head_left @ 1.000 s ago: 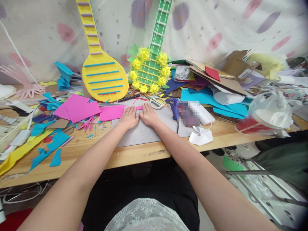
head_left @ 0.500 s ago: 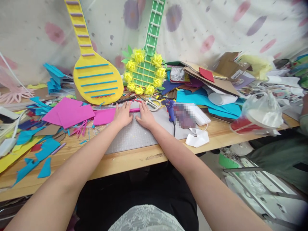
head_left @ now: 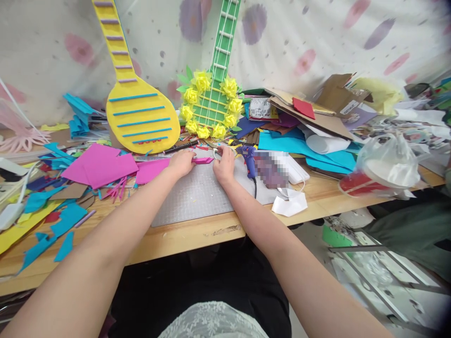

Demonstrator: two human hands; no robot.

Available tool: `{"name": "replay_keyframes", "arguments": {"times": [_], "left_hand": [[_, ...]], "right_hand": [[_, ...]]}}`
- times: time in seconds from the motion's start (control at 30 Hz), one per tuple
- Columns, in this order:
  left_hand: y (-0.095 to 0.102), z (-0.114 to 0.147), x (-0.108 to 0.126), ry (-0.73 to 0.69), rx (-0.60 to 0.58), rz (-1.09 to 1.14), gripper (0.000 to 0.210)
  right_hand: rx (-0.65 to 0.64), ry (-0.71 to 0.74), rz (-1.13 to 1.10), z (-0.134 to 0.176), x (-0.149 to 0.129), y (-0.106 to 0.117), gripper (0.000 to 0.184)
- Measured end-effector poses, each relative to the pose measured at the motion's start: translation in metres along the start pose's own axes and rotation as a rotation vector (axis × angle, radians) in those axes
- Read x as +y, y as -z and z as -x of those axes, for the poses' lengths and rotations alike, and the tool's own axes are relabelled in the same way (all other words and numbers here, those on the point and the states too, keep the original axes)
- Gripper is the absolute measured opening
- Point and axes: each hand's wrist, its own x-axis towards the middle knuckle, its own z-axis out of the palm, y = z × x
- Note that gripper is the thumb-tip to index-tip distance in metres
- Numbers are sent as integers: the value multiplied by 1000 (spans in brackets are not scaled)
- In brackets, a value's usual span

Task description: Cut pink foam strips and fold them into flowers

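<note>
My left hand (head_left: 182, 163) is closed over the end of folded magenta craft paper (head_left: 203, 160), whose layered strip pokes out to the right of my fingers. A wider magenta sheet (head_left: 151, 170) extends on the hand's left. My right hand (head_left: 224, 165) is curled around scissors (head_left: 215, 154); one pale handle loop shows at the fingertips, and the blades are hidden. Under both hands lies a grey cutting mat (head_left: 197, 202). Just right of my right hand is a blue glue gun (head_left: 249, 160).
A yellow paper instrument (head_left: 143, 112) and a green one with yellow flowers (head_left: 214, 105) lean at the back. Magenta sheets (head_left: 98, 166) and blue scraps cover the left. Cardboard and blue sheets (head_left: 282, 143) pile up right, near a bagged red-and-white tub (head_left: 377, 169).
My flat hands have lifted and curled. The right hand has moved right and up, off the magenta strip and onto the scissors; the strip's free end now slants.
</note>
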Motion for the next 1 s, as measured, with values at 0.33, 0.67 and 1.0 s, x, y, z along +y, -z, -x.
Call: {"name": "replay_keyframes", "arguments": {"times": [0.33,0.67,1.0], "left_hand": [[-13,-9,-4,156,135,49,39],[-1,-2,-20,241,252,172,45],[6,41,-105,48,27,251,37]], "right_hand": [[-5,4,-32,1,2,-6,46],[-125,3,4,1,-1,-3,46],[-188,14,49,3,-3,-4,39]]}}
